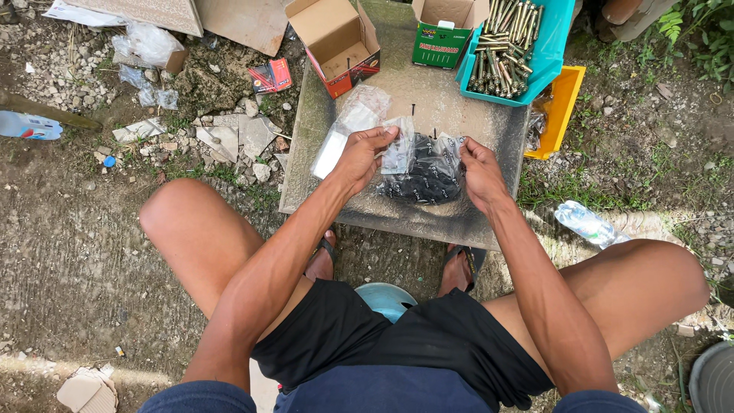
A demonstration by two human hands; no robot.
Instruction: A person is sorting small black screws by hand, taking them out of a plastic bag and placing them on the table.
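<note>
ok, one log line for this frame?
left hand: pinching small clear bag | right hand: on bag of black screws | surface: stone slab | nearby: teal tray of brass screws, open boxes

Boxes (336, 42), tray (547, 53) block slab's (428, 214) far edge.

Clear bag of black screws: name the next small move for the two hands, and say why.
Probably pull the mouth of the clear bag of black screws wider. The left hand pinches one top corner and the right hand grips the other edge, yet the bag lies flat on the grey slab, still full.
</note>
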